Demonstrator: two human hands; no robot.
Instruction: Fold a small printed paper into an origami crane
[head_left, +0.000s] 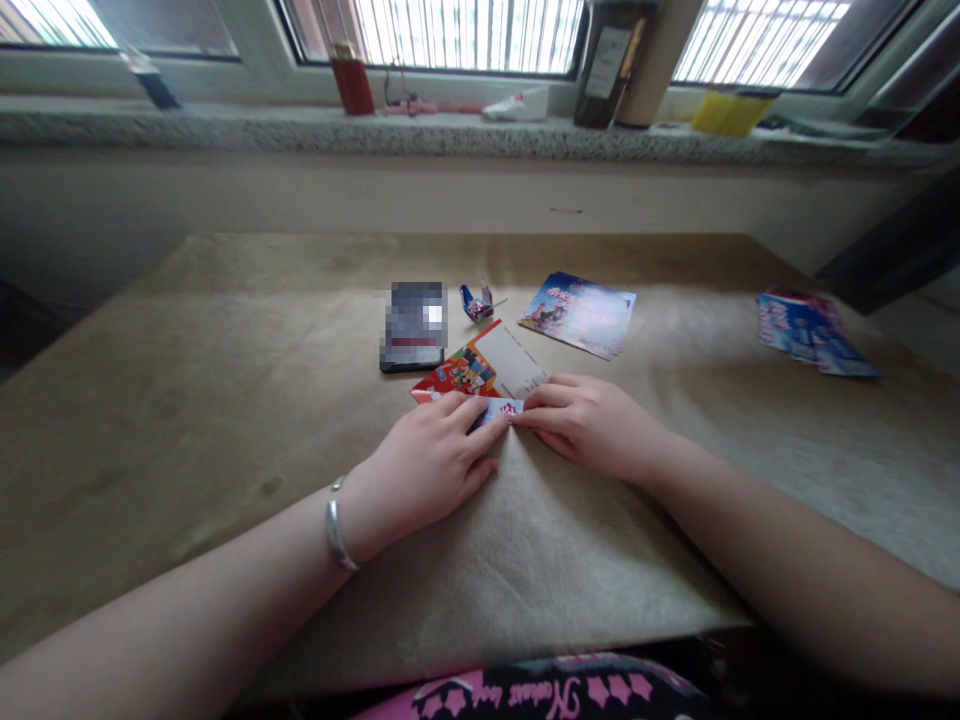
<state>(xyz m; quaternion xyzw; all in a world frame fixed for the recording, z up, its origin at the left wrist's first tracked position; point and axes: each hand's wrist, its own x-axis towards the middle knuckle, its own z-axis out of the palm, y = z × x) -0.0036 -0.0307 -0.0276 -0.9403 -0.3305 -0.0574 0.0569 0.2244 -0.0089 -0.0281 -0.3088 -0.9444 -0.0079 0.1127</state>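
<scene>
On the table in front of me lies a printed sheet of paper (484, 362), red, orange and white, with cartoon figures. Its near edge is folded over into a strip that shows pale blue with red print. My left hand (442, 445) wears a silver bracelet and presses this folded strip, its fingers and thumb along the left part. With bent fingers pinched together, my right hand (585, 415) grips the strip's right end. The two hands' fingertips nearly meet at the fold. Parts of the sheet are hidden under the fingers.
Behind the sheet are a phone (414, 325) with a blurred screen, a small folded paper figure (478, 302) and a stack of printed sheets (581, 315). More blue printed sheets (814, 332) lie far right. A granite windowsill (270, 130) with a red holder (351, 82) runs behind the table.
</scene>
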